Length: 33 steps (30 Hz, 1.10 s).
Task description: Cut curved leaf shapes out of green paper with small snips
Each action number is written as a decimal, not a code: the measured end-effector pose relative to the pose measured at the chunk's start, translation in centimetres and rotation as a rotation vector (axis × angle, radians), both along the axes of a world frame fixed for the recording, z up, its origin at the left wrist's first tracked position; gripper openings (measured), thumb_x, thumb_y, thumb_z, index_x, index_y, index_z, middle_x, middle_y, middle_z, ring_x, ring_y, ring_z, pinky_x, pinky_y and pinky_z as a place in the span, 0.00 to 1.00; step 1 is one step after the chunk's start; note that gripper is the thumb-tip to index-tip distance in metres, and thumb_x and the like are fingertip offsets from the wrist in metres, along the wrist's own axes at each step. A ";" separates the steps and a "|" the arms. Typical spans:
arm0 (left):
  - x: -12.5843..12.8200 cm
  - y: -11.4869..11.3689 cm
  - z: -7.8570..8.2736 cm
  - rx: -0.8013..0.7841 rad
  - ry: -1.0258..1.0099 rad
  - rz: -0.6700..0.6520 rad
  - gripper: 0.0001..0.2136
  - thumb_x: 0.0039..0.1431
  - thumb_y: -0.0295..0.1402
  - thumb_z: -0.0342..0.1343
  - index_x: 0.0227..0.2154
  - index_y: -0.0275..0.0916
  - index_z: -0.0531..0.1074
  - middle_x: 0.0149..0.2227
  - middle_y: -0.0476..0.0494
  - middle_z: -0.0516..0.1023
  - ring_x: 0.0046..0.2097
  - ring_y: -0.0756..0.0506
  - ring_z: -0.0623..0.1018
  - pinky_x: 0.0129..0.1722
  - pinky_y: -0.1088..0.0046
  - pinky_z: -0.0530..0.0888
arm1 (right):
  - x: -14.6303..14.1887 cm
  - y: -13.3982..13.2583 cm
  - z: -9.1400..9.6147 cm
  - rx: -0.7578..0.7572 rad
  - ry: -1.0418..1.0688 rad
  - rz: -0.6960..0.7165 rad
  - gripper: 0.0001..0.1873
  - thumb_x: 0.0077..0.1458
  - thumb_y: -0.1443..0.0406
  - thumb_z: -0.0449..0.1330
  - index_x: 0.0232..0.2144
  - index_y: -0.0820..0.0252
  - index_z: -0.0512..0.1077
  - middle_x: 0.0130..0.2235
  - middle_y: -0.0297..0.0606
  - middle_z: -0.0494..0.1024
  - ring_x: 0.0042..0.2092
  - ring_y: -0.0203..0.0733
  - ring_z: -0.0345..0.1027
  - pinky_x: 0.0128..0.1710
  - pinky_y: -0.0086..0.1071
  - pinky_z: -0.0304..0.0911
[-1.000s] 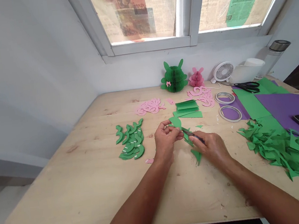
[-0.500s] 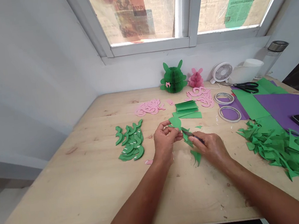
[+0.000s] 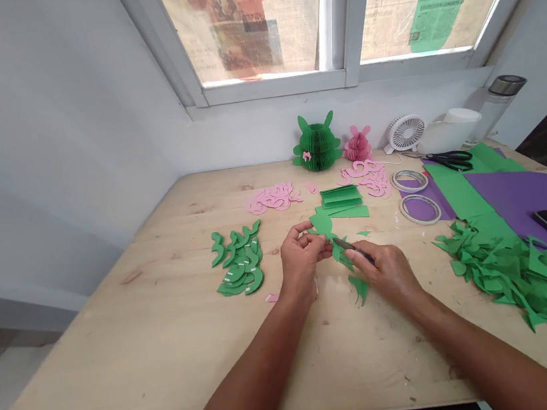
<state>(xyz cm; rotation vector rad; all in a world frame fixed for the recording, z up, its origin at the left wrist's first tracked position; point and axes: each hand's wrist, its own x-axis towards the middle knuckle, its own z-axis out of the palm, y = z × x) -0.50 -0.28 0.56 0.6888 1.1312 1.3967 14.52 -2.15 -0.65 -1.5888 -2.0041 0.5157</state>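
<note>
A green paper piece (image 3: 322,223) is pinched in the left hand (image 3: 301,262), held up above the middle of the wooden surface (image 3: 122,359). Just beside it, the right hand (image 3: 386,274) is closed on a slim cutting tool (image 3: 354,247) (too small to tell scissors from knife), its tip at the paper. A green scrap (image 3: 360,288) lies below the hands. Green crescents (image 3: 241,263) lie to the left, pink cut-outs (image 3: 273,198) beyond, and 2 tape rolls (image 3: 420,209) and a heap of green offcuts (image 3: 509,275) to the right.
</note>
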 end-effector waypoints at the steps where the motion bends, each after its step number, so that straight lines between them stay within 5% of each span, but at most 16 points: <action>1: 0.0 0.0 0.0 0.001 -0.002 0.000 0.21 0.35 0.30 0.62 0.36 0.36 0.66 0.19 0.54 0.71 0.22 0.51 0.73 0.27 0.73 0.73 | 0.0 0.0 0.0 -0.010 0.022 -0.009 0.20 0.56 0.53 0.48 0.28 0.58 0.74 0.19 0.33 0.68 0.22 0.36 0.58 0.23 0.27 0.50; 8: 0.0 -0.1 0.1 0.029 -0.033 -0.018 0.20 0.37 0.31 0.62 0.37 0.36 0.66 0.21 0.54 0.71 0.23 0.51 0.73 0.27 0.74 0.72 | -0.2 0.3 0.4 -0.151 0.556 -0.006 0.21 0.54 0.52 0.50 0.31 0.62 0.74 0.22 0.34 0.67 0.24 0.35 0.57 0.23 0.27 0.52; 14: 0.1 -0.3 0.1 0.077 -0.048 -0.106 0.20 0.39 0.31 0.62 0.39 0.36 0.67 0.22 0.54 0.70 0.23 0.52 0.72 0.28 0.74 0.71 | -0.4 0.4 0.6 -0.353 0.908 -0.009 0.18 0.47 0.53 0.59 0.30 0.64 0.72 0.17 0.26 0.57 0.18 0.29 0.44 0.18 0.26 0.43; 33: 0.3 -0.4 -0.2 0.094 0.017 -0.202 0.17 0.38 0.31 0.63 0.35 0.37 0.69 0.21 0.52 0.71 0.24 0.50 0.72 0.29 0.73 0.72 | -0.3 0.6 0.1 -0.272 0.834 -0.069 0.12 0.45 0.58 0.60 0.24 0.61 0.67 0.20 0.28 0.58 0.23 0.32 0.49 0.22 0.27 0.46</action>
